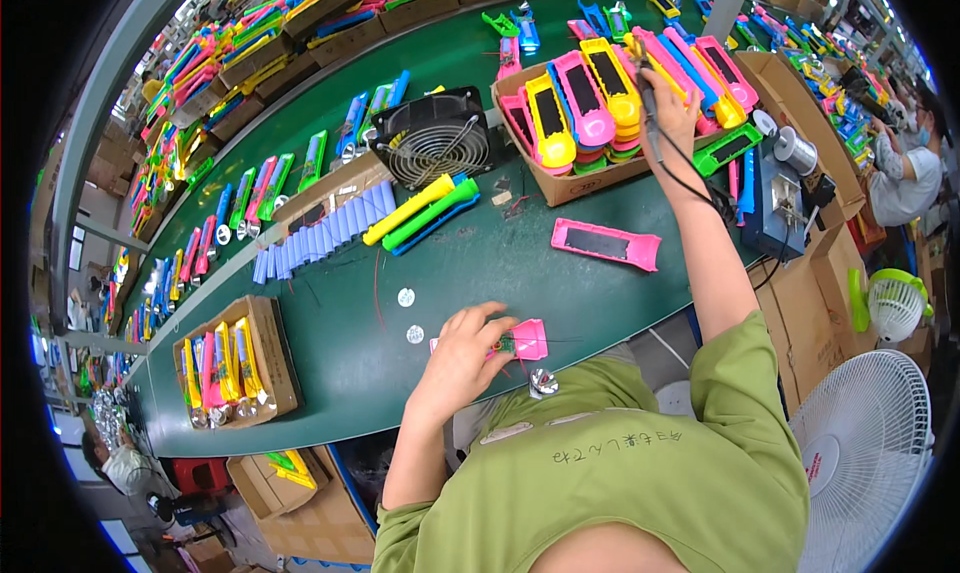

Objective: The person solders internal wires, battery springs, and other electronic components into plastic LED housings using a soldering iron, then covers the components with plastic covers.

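My left hand (462,353) is closed over a pink plastic housing (532,339) near the bench's front edge, its fingers hiding part of it. Beside the fingertips a small green circuit board (504,345) with thin wires shows in the housing. A shiny round reflector (542,383) hangs by it at the edge. Raised at the far right, my right hand (676,113) grips a soldering iron (648,98), whose black cable runs down along the forearm. The iron is in front of a cardboard box (562,189) of coloured shells. A pink shell with a dark panel (605,243) lies between my hands.
A black fan (430,138), several lilac cylinders (330,231) and yellow and green shells (425,213) stand farther back. A small box (285,358) of assembled pieces is at left. The blue soldering station (775,198) with a solder spool (796,151) is at right.
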### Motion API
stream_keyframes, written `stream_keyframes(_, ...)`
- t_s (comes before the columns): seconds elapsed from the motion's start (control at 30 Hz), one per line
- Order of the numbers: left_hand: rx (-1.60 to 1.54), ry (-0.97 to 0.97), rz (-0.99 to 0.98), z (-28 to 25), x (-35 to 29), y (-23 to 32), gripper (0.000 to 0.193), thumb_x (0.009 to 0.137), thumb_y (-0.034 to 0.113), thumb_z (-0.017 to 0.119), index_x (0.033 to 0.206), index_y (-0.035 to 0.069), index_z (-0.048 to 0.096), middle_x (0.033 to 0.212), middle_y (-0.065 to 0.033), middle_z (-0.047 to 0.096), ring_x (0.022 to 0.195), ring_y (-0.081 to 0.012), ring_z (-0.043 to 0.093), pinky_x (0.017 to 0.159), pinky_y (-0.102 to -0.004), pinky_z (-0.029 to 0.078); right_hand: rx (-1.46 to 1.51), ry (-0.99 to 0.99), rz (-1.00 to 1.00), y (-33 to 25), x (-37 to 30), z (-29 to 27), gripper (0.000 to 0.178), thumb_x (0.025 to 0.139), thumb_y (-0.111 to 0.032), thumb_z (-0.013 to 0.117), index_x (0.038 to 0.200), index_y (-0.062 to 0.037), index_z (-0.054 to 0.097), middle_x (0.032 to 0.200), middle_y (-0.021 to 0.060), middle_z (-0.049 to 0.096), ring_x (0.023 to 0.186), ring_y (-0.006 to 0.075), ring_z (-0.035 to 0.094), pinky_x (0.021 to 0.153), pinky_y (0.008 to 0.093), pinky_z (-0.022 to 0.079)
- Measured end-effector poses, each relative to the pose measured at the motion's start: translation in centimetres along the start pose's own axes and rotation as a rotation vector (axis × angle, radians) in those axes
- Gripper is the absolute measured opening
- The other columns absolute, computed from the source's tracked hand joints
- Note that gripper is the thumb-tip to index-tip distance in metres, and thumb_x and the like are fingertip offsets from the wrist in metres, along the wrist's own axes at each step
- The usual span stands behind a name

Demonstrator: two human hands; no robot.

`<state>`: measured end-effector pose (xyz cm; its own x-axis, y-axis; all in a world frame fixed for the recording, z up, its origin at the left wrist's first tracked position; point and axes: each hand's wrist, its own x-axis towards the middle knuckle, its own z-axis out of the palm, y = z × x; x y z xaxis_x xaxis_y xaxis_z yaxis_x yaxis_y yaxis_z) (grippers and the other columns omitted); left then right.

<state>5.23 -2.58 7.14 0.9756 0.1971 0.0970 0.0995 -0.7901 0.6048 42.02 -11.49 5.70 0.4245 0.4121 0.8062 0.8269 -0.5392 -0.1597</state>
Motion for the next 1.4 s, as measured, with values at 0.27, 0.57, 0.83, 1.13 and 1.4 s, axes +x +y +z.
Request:
stream_keyframes(0.27,0.35,-0.056,0.147,5.5,0.6,-0.8,0.018,0.069,0.005,0.062,0.087,0.004,0.06,0.105,-0.012,0.053,0.1,-0.0299,0.048,0.092,-0.0417,0.037,0.213,0.246,0.149,-2.2,-2.4,-8.0,0.026,0.087,-0.002,0.051,0.113,0.0001,0.049,0.107,0.0121,0.059,0.098,0.0218,0.057,0.088,0.0303,0.041)
stream_keyframes(0.57,-0.876,0.505,-0.284,6.1,-1.6,-1.3,0.014,0.082,-0.005,0.054,0.093,-0.005,0.063,0.106,-0.0129,0.056,0.087,-0.0182,0.06,0.079,-0.0285,0.049,0.62,-0.109,0.176,-9.2,-13.5,-9.5,0.013,0.078,0.004,0.062,0.087,-0.0045,0.059,0.074,0.0071,0.057,0.062,0.0165,0.054,0.054,0.026,0.042)
stream_keyframes(0.83,0.293,0.657,-0.125,2.3,-0.9,-3.6,0.012,0.073,0.001,0.061,0.083,0.006,0.065,0.073,-0.0046,0.055,0.072,-0.0204,0.056,0.074,-0.0321,0.045,0.69,-0.388,-0.211,-9.7,-16.8,-7.0,0.035,0.066,-0.002,0.071,0.095,-0.0076,0.053,0.084,0.0071,0.064,0.076,0.024,0.062,0.1,0.0511,0.032)
stream_keyframes(1.13,0.213,0.049,-0.177,0.4,0.4,-6.0,0.004,0.068,0.007,0.062,0.07,0.005,0.064,0.072,-0.0071,0.057,0.074,-0.026,0.055,0.065,-0.0357,0.045,1.183,-0.47,0.676,-15.1,-19.2,-9.7,0.018,0.077,-0.002,0.065,0.093,0.0033,0.056,0.084,0.0112,0.063,0.071,0.0163,0.063,0.065,0.0298,0.053)
stream_keyframes(1.4,0.362,-0.098,-0.188,1.6,1.3,-6.0,0.004,0.066,0.013,0.062,0.064,0.011,0.064,0.067,-0.0053,0.054,0.076,-0.0233,0.052,0.067,-0.036,0.04,1.367,-0.588,1.141,-16.2,-17.5,-8.2,0.011,0.081,0.001,0.058,0.091,0.0047,0.056,0.069,0.0088,0.06,0.059,0.0118,0.059,0.05,0.0225,0.048)
